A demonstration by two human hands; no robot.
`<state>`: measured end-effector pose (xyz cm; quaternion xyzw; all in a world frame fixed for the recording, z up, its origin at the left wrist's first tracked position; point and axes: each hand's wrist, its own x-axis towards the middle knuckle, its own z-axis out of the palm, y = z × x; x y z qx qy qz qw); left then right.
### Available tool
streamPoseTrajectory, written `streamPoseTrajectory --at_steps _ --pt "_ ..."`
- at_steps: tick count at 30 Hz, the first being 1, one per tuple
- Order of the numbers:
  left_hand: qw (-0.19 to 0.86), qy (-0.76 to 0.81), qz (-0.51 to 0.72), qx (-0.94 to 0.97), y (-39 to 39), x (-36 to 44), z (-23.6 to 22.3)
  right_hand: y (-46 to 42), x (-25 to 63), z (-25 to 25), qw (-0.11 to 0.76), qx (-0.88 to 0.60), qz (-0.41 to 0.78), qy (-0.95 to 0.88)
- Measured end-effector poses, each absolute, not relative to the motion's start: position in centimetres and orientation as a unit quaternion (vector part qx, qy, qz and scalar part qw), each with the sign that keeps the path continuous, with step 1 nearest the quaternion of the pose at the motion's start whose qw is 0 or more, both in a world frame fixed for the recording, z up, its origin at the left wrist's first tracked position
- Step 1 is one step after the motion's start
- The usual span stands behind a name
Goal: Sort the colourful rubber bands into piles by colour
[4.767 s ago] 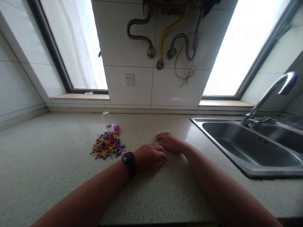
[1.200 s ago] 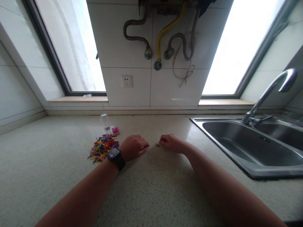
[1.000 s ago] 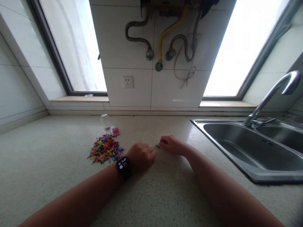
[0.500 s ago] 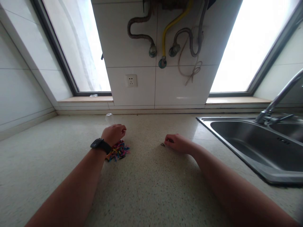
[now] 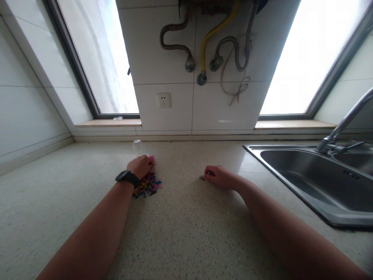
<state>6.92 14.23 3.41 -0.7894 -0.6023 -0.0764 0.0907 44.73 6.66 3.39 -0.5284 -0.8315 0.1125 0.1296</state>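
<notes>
On the left, my left hand (image 5: pixel 141 166) has its fingers closed at the far edge of a pile of small coloured hair ties (image 5: pixel 149 186). A bright pink hair tie (image 5: pixel 152 158) shows at its fingertips. The wrist, wearing a black watch, partly covers the pile. My right hand (image 5: pixel 215 174) rests low over the counter to the right of the pile, its fingers pinched. A thin dark hair tie (image 5: pixel 201 178) sticks out from those fingertips as a small loop. Just behind my left hand stands a clear cup (image 5: pixel 137 147).
A speckled stone counter (image 5: pixel 177 229) spreads below both hands. To the right is a steel sink (image 5: pixel 294 175) with a faucet (image 5: pixel 335 134). The tiled wall behind carries a socket (image 5: pixel 164 100) and several hoses (image 5: pixel 175 46), between two windows.
My left hand's fingers have shifted slightly, and pink now shows at their tips. My right hand keeps its pinch in place. The whole view has moved a little.
</notes>
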Motion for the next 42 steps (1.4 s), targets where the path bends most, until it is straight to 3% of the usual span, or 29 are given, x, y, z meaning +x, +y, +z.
streamPoseTrajectory --at_steps 42 --pt "0.090 -0.630 -0.164 -0.754 14.14 7.22 3.70 6.48 44.62 3.75 0.122 -0.530 0.126 -0.830"
